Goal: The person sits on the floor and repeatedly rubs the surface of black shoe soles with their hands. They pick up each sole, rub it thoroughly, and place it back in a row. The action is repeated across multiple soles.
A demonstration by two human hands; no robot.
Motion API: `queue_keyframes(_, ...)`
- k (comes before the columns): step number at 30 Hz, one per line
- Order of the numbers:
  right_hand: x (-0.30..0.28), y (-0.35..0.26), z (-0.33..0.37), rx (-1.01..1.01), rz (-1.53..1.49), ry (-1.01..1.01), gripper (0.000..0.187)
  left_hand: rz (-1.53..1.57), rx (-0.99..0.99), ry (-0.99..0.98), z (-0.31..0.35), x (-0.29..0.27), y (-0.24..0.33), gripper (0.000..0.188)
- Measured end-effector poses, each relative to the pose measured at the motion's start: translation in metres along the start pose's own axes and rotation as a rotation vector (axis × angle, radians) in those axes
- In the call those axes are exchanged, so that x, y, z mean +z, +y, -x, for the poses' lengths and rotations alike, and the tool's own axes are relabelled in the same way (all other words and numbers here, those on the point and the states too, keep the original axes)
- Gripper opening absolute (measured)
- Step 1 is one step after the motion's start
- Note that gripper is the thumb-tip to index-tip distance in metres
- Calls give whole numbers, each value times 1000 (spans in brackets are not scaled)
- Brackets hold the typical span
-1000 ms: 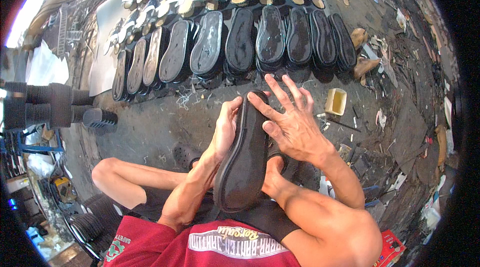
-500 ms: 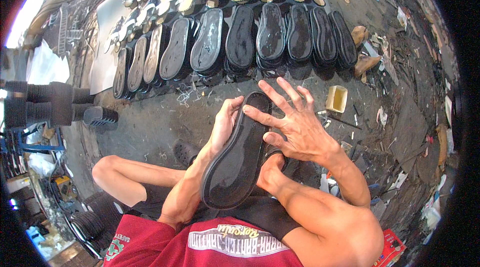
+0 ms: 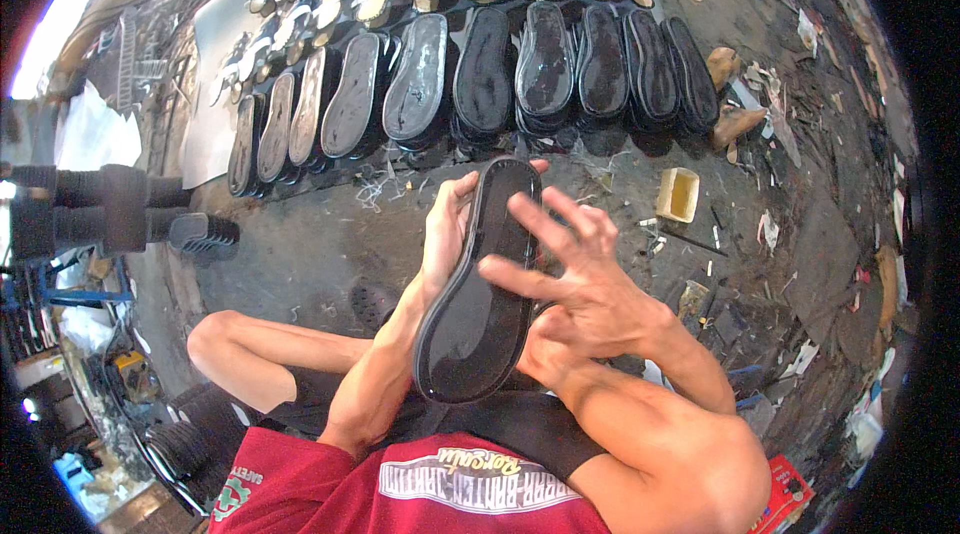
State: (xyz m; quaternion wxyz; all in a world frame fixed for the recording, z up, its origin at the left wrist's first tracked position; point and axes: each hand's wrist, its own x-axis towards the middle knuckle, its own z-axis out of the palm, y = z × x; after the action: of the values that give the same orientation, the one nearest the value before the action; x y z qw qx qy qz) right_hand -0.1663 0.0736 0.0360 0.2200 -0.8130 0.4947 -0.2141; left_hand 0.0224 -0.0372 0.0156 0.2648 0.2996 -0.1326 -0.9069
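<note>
Head view: the maroon shirt (image 3: 330,504) bears pale lettering (image 3: 475,482), upside-down on the chest. Above the lap (image 3: 545,431), the black sole (image 3: 472,324) looks light and bendable, its glossy face perhaps slippery, so best held by the edges. The left hand (image 3: 447,239) curls round its far left edge; the right hand (image 3: 588,279), fingers spread over it, grips nothing, contact unclear. Beyond, stacked soles (image 3: 487,74) show no readable writing.
</note>
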Motion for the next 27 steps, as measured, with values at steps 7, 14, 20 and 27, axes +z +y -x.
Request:
queue_keyframes(7,-5,100,54,611,-415,672,78,306,-33,81,-10,-66,-22,72)
queue_keyframes(14,44,212,156,1091,224,406,75,362,-155,443,18,-99,-74,66)
queue_keyframes(20,65,229,176,1010,383,472,77,147,53,230,-1,-66,-43,62)
queue_keyframes(27,86,194,195,1184,57,710,76,375,42,246,14,-60,-66,70)
